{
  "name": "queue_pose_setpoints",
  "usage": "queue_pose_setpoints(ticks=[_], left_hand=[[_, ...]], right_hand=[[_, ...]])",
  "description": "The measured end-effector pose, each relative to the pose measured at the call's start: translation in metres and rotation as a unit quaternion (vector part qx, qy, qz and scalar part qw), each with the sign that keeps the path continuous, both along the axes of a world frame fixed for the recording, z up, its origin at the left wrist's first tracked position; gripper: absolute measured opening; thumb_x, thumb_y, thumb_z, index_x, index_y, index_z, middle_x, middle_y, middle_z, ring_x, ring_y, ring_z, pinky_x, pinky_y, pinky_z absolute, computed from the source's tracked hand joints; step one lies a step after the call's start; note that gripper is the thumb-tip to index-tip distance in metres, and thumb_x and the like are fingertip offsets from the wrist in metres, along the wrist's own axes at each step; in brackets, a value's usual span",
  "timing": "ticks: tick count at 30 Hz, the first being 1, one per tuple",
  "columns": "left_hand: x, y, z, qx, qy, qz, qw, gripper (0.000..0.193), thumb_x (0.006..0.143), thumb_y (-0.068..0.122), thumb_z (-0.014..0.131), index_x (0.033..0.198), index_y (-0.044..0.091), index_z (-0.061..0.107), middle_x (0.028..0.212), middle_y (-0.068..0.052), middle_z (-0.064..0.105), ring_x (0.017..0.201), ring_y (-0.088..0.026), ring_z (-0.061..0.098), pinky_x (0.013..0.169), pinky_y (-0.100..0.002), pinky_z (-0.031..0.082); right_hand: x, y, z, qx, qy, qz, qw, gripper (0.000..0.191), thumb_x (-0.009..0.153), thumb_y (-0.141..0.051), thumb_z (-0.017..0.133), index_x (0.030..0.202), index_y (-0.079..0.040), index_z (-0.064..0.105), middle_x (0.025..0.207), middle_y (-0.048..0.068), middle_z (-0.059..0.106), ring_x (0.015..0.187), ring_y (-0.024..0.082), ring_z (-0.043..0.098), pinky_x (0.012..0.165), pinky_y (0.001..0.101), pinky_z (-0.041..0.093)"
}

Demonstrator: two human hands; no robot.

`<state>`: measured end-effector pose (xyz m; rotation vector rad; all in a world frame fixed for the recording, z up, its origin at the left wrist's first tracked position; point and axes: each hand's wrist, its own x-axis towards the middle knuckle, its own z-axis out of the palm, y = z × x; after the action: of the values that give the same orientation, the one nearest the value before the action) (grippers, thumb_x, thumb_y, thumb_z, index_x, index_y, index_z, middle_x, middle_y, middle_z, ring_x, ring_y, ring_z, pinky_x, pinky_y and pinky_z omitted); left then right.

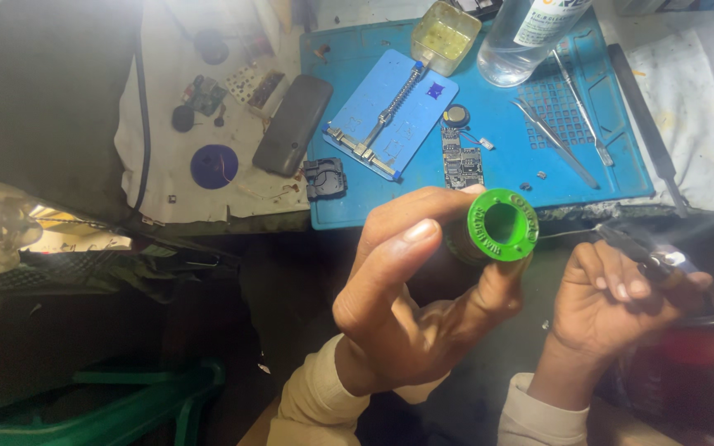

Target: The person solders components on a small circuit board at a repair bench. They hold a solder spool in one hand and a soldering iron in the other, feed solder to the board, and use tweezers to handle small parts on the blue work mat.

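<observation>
Green spool [499, 226] sits pinched in the left hand [411, 301] fingers, while the right hand [613, 301] fingers wrap around a thin tool [650, 260] above the blue mat [506, 124].

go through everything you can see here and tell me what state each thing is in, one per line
left hand: raised, gripping the green spool
green spool: held, hollow end facing the camera
right hand: closed around a soldering iron
soldering iron: held, smoke near its tip
circuit board: bare, flat on the blue mat
blue mat: laid flat
tweezers: lying unused
phone: face down
clear bottle: upright
</observation>
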<state>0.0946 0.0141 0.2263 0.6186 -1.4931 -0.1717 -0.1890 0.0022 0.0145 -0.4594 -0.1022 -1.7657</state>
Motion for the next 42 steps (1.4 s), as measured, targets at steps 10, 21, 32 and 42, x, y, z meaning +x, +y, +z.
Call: queue_pose_setpoints(ticks=[10,21,32,42], left_hand=[[-0.002,0.000,-0.004,0.001,0.004,0.003,1.000,0.074,0.099,0.000,0.085,0.144,0.009,0.026,0.131,-0.023,0.060,0.109,-0.027,0.071,0.091,-0.033,0.065],[-0.005,-0.003,-0.004,-0.004,0.014,0.012,1.000,0.077,0.097,-0.002,0.085,0.145,0.010,0.025,0.129,-0.023,0.060,0.108,-0.028,0.070,0.089,-0.034,0.062],[-0.004,-0.003,-0.003,0.008,0.023,0.004,1.000,0.076,0.096,-0.004,0.084,0.143,0.010,0.025,0.128,-0.026,0.060,0.107,-0.028,0.072,0.085,-0.031,0.065],[-0.003,0.001,-0.004,0.038,0.035,-0.009,0.999,0.077,0.099,-0.005,0.083,0.147,0.012,0.025,0.127,-0.022,0.062,0.108,-0.024,0.070,0.086,-0.030,0.059]], right_hand=[[0.004,-0.002,0.006,-0.011,-0.003,0.006,1.000,0.049,0.116,-0.053,0.050,0.104,-0.011,0.073,0.075,0.005,0.071,0.064,0.009,0.054,0.067,0.0218,0.038],[0.004,0.000,0.005,-0.010,-0.008,0.001,1.000,0.041,0.118,-0.048,0.051,0.106,-0.016,0.073,0.077,0.005,0.071,0.065,0.009,0.056,0.068,0.0224,0.038],[-0.001,0.000,0.000,0.000,0.009,-0.020,1.000,0.043,0.118,-0.048,0.051,0.106,-0.012,0.072,0.078,0.004,0.070,0.065,0.010,0.052,0.069,0.0227,0.038],[0.002,0.001,0.013,-0.012,0.080,-0.082,0.993,0.029,0.114,-0.036,0.056,0.107,-0.010,0.066,0.080,0.004,0.068,0.070,0.010,0.051,0.070,0.0228,0.040]])
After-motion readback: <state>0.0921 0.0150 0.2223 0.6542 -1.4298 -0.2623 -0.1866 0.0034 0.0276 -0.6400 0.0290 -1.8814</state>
